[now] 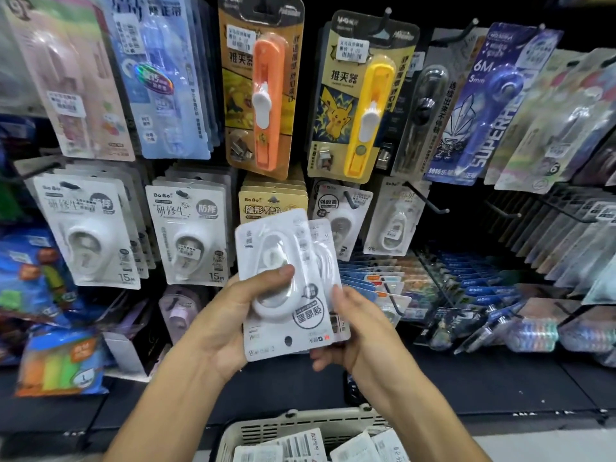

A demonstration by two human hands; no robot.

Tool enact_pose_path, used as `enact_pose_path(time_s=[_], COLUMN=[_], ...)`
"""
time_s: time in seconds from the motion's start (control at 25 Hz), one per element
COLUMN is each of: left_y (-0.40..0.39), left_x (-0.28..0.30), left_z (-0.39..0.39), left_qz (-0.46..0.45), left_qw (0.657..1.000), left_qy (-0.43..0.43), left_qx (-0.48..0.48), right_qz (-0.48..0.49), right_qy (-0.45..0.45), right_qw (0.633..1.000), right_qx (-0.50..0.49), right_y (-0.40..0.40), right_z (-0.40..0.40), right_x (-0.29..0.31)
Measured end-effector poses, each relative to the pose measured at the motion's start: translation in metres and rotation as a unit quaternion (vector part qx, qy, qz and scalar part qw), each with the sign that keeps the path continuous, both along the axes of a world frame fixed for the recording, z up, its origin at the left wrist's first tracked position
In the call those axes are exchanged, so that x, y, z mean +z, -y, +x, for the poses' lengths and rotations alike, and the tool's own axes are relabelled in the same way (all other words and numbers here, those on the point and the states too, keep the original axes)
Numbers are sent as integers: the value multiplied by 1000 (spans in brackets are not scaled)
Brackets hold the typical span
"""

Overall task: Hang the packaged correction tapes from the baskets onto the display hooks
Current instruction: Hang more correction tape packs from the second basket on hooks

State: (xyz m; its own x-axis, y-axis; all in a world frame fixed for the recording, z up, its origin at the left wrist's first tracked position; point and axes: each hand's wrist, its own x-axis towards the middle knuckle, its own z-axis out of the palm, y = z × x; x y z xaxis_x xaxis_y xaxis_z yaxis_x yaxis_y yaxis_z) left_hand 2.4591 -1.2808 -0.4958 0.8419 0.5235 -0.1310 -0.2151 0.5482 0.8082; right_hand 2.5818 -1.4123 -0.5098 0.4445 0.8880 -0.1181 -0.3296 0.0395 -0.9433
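Both my hands hold a small stack of white packaged correction tapes (pixel 283 288) upside down in front of the display, hang hole at the bottom. My left hand (pixel 240 315) grips the front pack, thumb pressed on its blister. My right hand (pixel 350 328) holds the right edge and underside of the stack. Just behind and above hang matching white packs (pixel 343 211) on a hook. To their right a bare black hook (pixel 430 201) sticks out past one white pack (pixel 393 218). The beige basket (pixel 266 428) with more packs sits below my arms.
Pegboard hooks carry white BoBo tapes (pixel 190 235) at left, orange (pixel 263 85) and yellow (pixel 363 105) clip pushers above, and blue packs (pixel 493 105) at right. Slanted rows of packs (pixel 483 288) fill the lower right. A dark shelf ledge (pixel 466 388) runs below.
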Motion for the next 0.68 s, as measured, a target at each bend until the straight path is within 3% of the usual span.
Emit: enact_pose_path(time_s=[0.08, 0.28, 0.4, 0.68], left_y=[-2, 8, 3, -9], left_x=[-2, -6, -7, -8], left_z=[-2, -3, -4, -9], left_qz=[-5, 31, 15, 46], left_qw=[1000, 997, 1000, 988], left_qy=[6, -13, -14, 1], left_qx=[-27, -66, 20, 145], right_qz=[-4, -79, -42, -10], right_qy=[-42, 59, 116, 198], right_qw=[998, 995, 985, 964], right_qx=[37, -21, -119, -178], right_y=[5, 2, 6, 15], right_z=[6, 6, 13, 23], right_x=[5, -2, 0, 5])
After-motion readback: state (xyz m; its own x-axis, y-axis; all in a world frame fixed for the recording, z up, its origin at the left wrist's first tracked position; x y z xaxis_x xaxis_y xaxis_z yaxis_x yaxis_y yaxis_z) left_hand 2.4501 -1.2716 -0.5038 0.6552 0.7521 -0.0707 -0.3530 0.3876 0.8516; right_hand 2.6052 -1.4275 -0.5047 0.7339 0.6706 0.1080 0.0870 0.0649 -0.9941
